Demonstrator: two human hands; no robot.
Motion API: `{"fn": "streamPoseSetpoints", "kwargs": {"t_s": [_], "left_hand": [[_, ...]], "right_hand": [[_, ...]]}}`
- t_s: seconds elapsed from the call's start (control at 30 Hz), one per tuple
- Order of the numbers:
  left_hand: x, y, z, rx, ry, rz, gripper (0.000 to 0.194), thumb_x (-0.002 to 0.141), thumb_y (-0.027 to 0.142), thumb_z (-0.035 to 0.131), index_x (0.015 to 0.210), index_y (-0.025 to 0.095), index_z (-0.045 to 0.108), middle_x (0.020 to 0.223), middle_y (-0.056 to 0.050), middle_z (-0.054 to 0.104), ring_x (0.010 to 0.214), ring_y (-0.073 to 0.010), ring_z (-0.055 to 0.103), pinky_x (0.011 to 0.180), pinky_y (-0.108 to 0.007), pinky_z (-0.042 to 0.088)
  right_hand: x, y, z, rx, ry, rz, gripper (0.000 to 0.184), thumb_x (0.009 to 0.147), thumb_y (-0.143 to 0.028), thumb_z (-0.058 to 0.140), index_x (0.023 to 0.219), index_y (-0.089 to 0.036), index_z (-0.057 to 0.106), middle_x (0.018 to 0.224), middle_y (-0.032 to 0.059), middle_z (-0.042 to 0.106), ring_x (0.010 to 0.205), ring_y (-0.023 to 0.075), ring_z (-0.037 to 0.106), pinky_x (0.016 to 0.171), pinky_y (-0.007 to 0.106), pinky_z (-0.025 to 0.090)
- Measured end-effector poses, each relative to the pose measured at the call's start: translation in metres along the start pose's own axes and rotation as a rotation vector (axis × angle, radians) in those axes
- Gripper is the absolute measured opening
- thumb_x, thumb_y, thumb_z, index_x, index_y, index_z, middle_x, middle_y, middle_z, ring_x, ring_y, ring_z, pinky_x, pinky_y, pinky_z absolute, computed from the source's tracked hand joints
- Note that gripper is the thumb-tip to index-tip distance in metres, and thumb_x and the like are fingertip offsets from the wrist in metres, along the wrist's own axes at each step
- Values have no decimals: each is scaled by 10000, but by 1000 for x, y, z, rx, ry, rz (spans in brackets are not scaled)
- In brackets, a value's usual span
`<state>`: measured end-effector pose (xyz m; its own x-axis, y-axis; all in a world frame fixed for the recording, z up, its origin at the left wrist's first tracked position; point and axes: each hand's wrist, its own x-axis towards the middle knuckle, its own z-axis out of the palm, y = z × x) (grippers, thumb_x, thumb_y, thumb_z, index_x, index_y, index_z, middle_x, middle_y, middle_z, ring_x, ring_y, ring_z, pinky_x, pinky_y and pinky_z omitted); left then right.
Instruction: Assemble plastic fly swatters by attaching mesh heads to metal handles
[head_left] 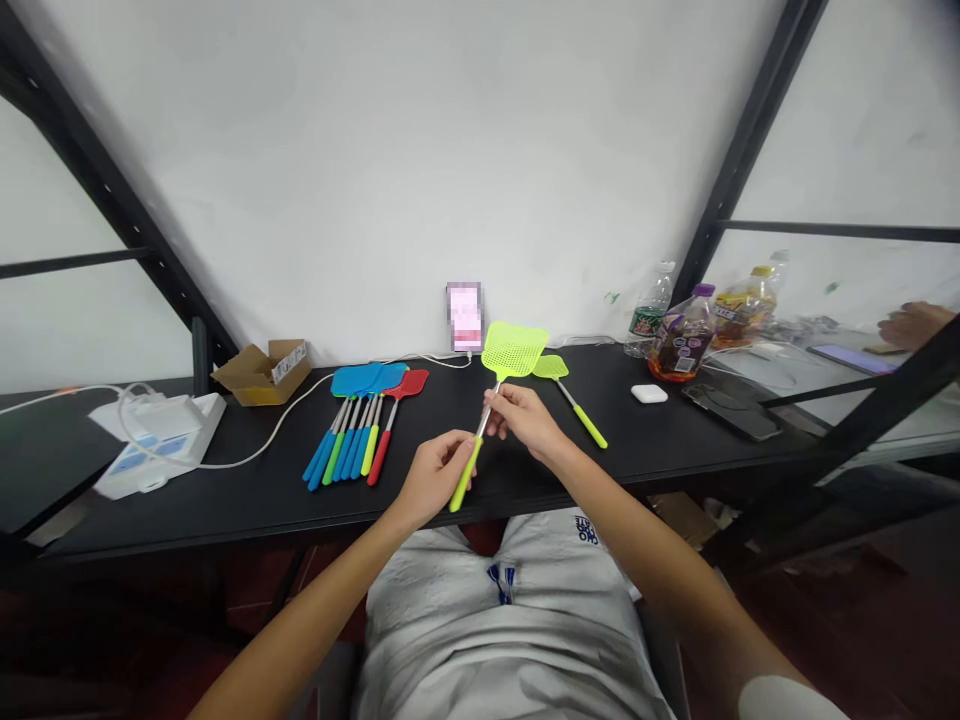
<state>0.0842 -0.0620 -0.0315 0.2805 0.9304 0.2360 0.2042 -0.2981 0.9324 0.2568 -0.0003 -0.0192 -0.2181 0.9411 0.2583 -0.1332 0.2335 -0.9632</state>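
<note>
A yellow-green fly swatter [512, 349] is held above the black table [225, 490], its mesh head up and tilted away. My left hand [435, 478] is closed around its yellow-green handle. My right hand [523, 416] pinches the thin metal shaft higher up. A second yellow-green swatter [570, 395] lies flat on the table just right of my right hand. To the left lies a row of several swatters [360, 425] with blue, green and red handles, their heads pointing to the wall.
A phone [464, 316] leans on the wall behind, with a white cable. A cardboard box [262, 372] and a white power strip [154, 440] sit at left. Bottles [682, 340], a white earbud case [649, 394] and a dark phone [731, 408] are at right. Another person's hand [915, 322] rests far right.
</note>
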Motion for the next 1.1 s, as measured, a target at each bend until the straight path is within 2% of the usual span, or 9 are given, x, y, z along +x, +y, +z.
{"fn": "streamPoseSetpoints", "kwargs": {"t_s": [0.13,0.2,0.37,0.43,0.53,0.63,0.8,0.97,1.1], "left_hand": [[-1,-2,1,75,47,57,271,907,397,536,964,158,651,695,-7,612,577,-112,576,531,-212,433],[-1,-3,1,115,35,63,258,907,390,536,947,162,650,701,-10,618,579,-113,579,541,-216,435],[-2,-3,2,173,-5,51,246,913,387,521,898,169,635,704,-9,623,567,-111,578,528,-214,422],[-2,-3,2,180,-7,51,242,915,380,515,887,170,632,703,-8,624,570,-112,580,530,-215,420],[-1,-3,2,176,-5,49,233,917,366,510,881,170,630,701,-5,622,571,-111,579,535,-216,421],[-1,-3,2,171,-8,43,226,916,360,510,878,170,626,702,-3,622,569,-109,576,537,-216,424],[-1,-3,3,181,-15,38,224,918,362,511,866,174,622,699,2,620,571,-109,576,538,-216,424],[-2,-1,4,265,5,71,227,932,351,475,877,181,616,697,2,623,575,-117,586,542,-223,427],[-4,7,-10,726,235,230,224,934,330,465,870,193,630,747,-25,647,692,-154,608,639,-259,428]], "right_hand": [[9,1,-34,-374,153,42,422,853,-563,570,652,-198,503,475,-16,563,417,117,532,437,218,381],[10,-1,-50,-624,166,94,422,880,-519,541,608,-199,495,469,-3,576,445,127,556,499,231,402],[11,-7,-65,-1105,361,145,373,856,-486,568,619,-198,548,671,60,678,710,204,655,617,268,395],[12,-6,-64,-1169,392,155,348,837,-502,592,669,-198,588,757,73,696,802,230,661,642,278,392],[14,-2,-65,-1137,334,177,244,815,-429,640,874,-192,658,860,67,717,877,225,660,701,276,409],[15,4,-67,-1134,275,174,369,782,-271,660,1129,-150,617,960,78,722,962,224,646,753,272,422],[14,9,-65,-1255,183,161,396,771,-130,593,1167,-144,587,988,92,711,1014,241,636,804,287,429],[9,1,-57,-1388,183,179,324,841,-325,587,1115,-154,596,1059,143,683,1011,286,641,801,339,458],[6,-5,-52,-1465,202,294,389,845,-507,558,1005,-164,650,1014,157,687,968,333,659,767,395,487]]}}
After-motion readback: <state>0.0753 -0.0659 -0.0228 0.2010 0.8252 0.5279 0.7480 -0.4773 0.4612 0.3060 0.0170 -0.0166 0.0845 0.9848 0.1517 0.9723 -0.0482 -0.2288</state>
